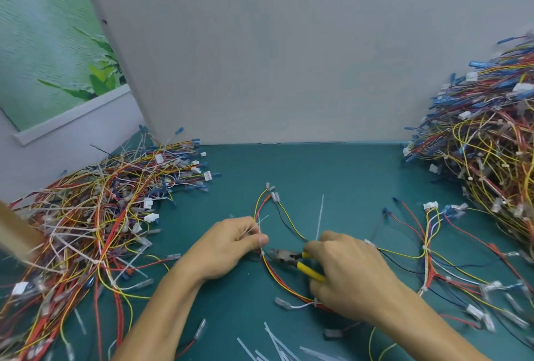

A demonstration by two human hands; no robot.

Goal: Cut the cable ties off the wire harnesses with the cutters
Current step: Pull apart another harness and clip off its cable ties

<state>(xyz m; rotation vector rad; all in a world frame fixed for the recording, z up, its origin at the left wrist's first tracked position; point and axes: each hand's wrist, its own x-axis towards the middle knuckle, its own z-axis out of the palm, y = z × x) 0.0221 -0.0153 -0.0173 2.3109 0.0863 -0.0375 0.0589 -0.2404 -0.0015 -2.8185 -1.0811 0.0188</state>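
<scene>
**Inspector:** Grip status?

**Operator:** My left hand point(231, 248) pinches the harness point(277, 277) just above a tie point(262, 254). My right hand point(346, 271) is wrapped round the yellow handles of the cutters point(286, 256), whose nose is at that tie, mid-table point(332, 176).

**Inspector:** Hazards?

**Operator:** As I judge it, the blades sit close to the red and yellow wires, and too deep a bite would nick the insulation. My left thumb is near the nose, so a slip could catch it.

**Inspector:** Counts?

**Operator:** One pair of cutters. One harness in hand, and at least one loose harness point(430, 245) to my right. Two piles: left pile point(101, 202) and right pile point(485, 158). Cut strips point(277, 340) at the near edge: several, too blurred to count.
</scene>
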